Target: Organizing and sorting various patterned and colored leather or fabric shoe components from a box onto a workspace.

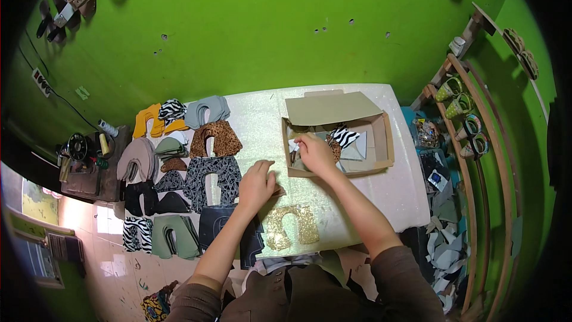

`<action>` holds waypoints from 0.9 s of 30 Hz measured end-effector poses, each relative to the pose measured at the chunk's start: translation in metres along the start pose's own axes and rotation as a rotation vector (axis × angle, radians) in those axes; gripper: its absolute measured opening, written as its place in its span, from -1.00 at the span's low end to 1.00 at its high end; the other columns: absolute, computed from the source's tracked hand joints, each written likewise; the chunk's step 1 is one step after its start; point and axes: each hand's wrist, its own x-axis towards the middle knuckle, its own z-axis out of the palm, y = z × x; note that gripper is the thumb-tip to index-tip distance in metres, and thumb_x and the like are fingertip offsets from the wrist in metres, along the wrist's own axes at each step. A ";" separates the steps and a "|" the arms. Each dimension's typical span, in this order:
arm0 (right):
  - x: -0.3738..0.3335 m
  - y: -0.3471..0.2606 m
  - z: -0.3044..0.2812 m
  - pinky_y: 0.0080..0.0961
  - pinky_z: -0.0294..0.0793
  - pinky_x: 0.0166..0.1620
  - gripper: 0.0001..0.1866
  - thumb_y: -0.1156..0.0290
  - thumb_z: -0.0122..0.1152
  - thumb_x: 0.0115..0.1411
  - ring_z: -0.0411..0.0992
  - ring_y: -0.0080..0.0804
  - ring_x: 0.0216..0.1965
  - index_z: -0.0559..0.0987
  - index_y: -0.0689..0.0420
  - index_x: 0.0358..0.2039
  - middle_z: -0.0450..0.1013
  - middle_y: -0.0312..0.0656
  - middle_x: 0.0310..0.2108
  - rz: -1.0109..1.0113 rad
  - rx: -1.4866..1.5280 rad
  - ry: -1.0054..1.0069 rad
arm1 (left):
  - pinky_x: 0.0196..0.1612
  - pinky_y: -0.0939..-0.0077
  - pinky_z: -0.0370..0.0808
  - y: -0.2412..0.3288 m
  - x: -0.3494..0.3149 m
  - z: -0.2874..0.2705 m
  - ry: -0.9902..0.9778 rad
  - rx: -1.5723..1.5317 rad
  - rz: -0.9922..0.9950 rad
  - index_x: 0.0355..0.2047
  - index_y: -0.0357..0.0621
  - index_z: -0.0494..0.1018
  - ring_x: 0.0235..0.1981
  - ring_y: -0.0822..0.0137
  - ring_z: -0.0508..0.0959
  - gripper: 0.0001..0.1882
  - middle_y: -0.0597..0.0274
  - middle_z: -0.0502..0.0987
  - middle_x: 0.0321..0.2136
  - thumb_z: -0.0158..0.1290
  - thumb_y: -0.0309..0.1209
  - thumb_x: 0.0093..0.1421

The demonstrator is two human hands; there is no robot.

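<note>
My right hand reaches over the near left part of an open cardboard box. Its fingers are drawn together, and what they grip cannot be made out. Inside the box lie a zebra-print scrap, a leopard-print scrap and several pale pieces. Left of the box, my left hand is low over the table, fingers partly curled, with a small brown scrap poking out from under it. Nearer to me, a gold glitter U-shaped piece lies flat on the table.
Stacks of U-shaped cutouts fill the table's left side, including leopard-print, black patterned and green ones. A sewing machine stands beyond them. To the right are a wooden shoe rack and scraps beside the table.
</note>
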 end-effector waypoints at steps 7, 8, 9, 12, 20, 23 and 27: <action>0.024 0.058 0.054 -0.28 0.38 -0.12 -0.70 0.30 0.07 -0.03 0.36 -0.08 -0.17 0.53 0.15 -0.28 0.39 0.02 -0.24 -0.038 -0.349 -0.526 | -0.24 0.30 0.41 0.012 0.021 0.015 0.020 -0.038 -0.088 -0.22 -0.19 0.41 -0.27 0.05 0.45 -0.75 0.05 0.43 -0.27 -0.08 -0.41 0.07; 0.024 0.061 0.057 -0.27 0.38 -0.12 -0.69 0.28 0.08 -0.04 0.35 -0.09 -0.14 0.54 0.14 -0.29 0.38 0.01 -0.22 0.003 -0.426 -0.543 | -0.24 0.30 0.41 0.013 0.021 0.017 0.024 -0.034 -0.098 -0.22 -0.19 0.41 -0.27 0.05 0.45 -0.75 0.05 0.43 -0.27 -0.08 -0.41 0.07; 0.024 0.065 0.059 -0.29 0.37 -0.11 -0.72 0.26 0.10 -0.04 0.33 -0.11 -0.12 0.54 0.12 -0.32 0.36 -0.03 -0.19 0.013 -0.468 -0.556 | -0.23 0.30 0.41 0.014 0.020 0.018 0.020 -0.034 -0.116 -0.23 -0.19 0.41 -0.26 0.04 0.45 -0.75 0.05 0.43 -0.27 -0.08 -0.41 0.07; 0.033 0.066 0.048 -0.32 0.35 -0.08 -0.77 0.28 0.15 -0.06 0.29 -0.13 -0.09 0.55 0.07 -0.36 0.36 -0.06 -0.20 0.051 -0.288 -0.613 | -0.22 0.30 0.40 0.017 0.017 0.018 0.026 -0.041 -0.160 -0.23 -0.20 0.40 -0.25 0.04 0.44 -0.75 0.05 0.43 -0.26 -0.08 -0.41 0.07; 0.055 0.083 -0.049 -0.40 0.22 0.01 -0.82 0.30 0.30 -0.11 0.23 -0.22 -0.06 0.53 0.07 -0.50 0.33 -0.16 -0.22 -0.095 0.333 -0.335 | -0.20 0.33 0.39 0.033 0.022 0.028 0.088 -0.154 -0.220 -0.24 -0.22 0.40 -0.23 0.04 0.44 -0.77 0.02 0.43 -0.27 -0.08 -0.43 0.08; 0.059 0.069 -0.081 -0.38 0.18 0.04 -0.81 0.30 0.30 -0.11 0.20 -0.21 -0.03 0.52 0.09 -0.51 0.33 -0.18 -0.20 -0.064 0.397 -0.311 | -0.20 0.35 0.38 0.042 0.031 0.035 0.114 -0.191 -0.171 -0.24 -0.24 0.41 -0.24 0.06 0.45 -0.77 0.02 0.43 -0.29 -0.06 -0.45 0.08; 0.052 0.047 -0.103 -0.38 0.19 0.01 -0.80 0.28 0.32 -0.11 0.11 -0.23 0.04 0.52 0.06 -0.50 0.26 -0.21 -0.10 -0.200 0.213 -0.203 | -0.13 0.38 0.35 0.059 0.049 0.046 0.066 -0.366 -0.180 -0.15 -0.24 0.35 -0.20 0.07 0.43 -0.69 -0.01 0.40 -0.24 -0.01 -0.42 0.07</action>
